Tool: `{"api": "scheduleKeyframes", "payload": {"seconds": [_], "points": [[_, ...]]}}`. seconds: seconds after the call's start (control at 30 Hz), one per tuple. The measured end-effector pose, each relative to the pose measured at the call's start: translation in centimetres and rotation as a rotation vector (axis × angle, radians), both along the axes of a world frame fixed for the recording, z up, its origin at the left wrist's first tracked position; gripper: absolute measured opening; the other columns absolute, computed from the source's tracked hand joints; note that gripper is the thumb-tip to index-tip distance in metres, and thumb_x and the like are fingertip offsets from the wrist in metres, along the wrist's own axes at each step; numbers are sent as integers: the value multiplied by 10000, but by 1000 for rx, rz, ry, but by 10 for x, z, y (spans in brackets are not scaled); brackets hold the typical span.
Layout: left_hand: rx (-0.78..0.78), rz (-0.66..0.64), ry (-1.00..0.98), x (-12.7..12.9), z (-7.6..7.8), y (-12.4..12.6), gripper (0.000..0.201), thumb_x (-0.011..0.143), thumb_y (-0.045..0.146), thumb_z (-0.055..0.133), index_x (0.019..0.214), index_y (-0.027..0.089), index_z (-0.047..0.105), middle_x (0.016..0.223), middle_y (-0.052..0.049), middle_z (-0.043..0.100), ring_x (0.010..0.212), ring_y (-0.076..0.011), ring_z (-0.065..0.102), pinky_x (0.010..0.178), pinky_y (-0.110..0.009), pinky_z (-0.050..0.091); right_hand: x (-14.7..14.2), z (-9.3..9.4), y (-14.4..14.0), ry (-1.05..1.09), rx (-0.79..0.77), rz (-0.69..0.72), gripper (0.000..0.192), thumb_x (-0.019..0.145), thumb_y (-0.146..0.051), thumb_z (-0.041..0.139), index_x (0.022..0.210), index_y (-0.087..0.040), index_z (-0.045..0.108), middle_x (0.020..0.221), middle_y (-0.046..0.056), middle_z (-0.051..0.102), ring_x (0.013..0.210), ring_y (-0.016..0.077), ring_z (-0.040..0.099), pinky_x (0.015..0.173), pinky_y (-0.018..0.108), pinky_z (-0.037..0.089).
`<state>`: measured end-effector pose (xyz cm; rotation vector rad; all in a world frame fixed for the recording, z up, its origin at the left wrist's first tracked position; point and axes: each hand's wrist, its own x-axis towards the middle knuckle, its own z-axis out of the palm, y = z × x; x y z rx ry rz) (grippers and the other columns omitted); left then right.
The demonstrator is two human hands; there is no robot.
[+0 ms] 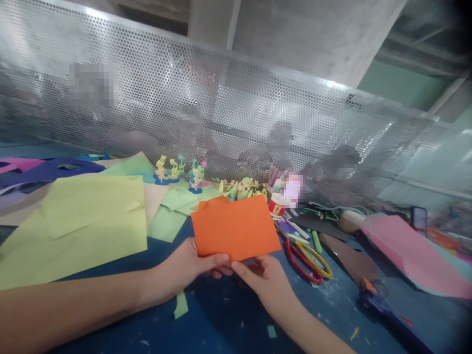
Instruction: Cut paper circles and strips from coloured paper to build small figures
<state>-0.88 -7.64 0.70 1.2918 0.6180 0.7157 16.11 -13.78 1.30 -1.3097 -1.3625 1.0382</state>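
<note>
An orange sheet of paper point(236, 228) is held up over the blue table, tilted toward me. It looks layered or folded, since another orange edge shows behind its top left. My left hand point(197, 260) grips its lower left edge, thumb in front and fingers behind. My right hand point(263, 275) pinches the bottom edge near the middle, its thumb close to the left thumb. Most of the fingers are hidden behind the paper. Scissors with red and yellow handles point(308, 260) lie just right of my right hand.
Large yellow-green sheets point(99, 221) cover the left side. Small paper figures point(177, 169) stand behind the orange paper, near a red and white cup point(277, 204). Pink paper point(420, 255), a phone point(419, 218) and a dark blue tool point(387, 314) lie right. A perforated metal screen point(239, 108) runs along the back.
</note>
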Motion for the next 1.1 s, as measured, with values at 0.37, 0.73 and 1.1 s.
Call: {"api": "scheduleKeyframes", "payload": {"seconds": [0.37, 0.73, 1.1], "points": [[-38, 62, 24, 1, 2, 1, 280, 717, 361, 685, 910, 157, 685, 862, -59, 723, 772, -168, 678, 647, -223, 527, 13, 1, 7, 156, 86, -243, 235, 663, -384, 708, 684, -165, 626, 653, -11, 601, 643, 121, 525, 650, 236, 428], [-78, 95, 27, 0, 2, 1, 299, 703, 368, 698, 912, 154, 680, 850, -63, 724, 765, -160, 676, 660, -219, 532, 35, -5, 22, 363, 226, -562, 248, 653, -378, 712, 807, -199, 635, 674, -26, 553, 605, 106, 455, 590, 224, 394], [-32, 60, 38, -1, 4, -2, 287, 686, 358, 708, 870, 139, 689, 806, -68, 724, 730, -176, 672, 665, -260, 525, 13, 4, 4, 17, 95, -146, 291, 710, -444, 647, 758, -157, 651, 684, 24, 629, 692, 177, 572, 674, 273, 442]]}}
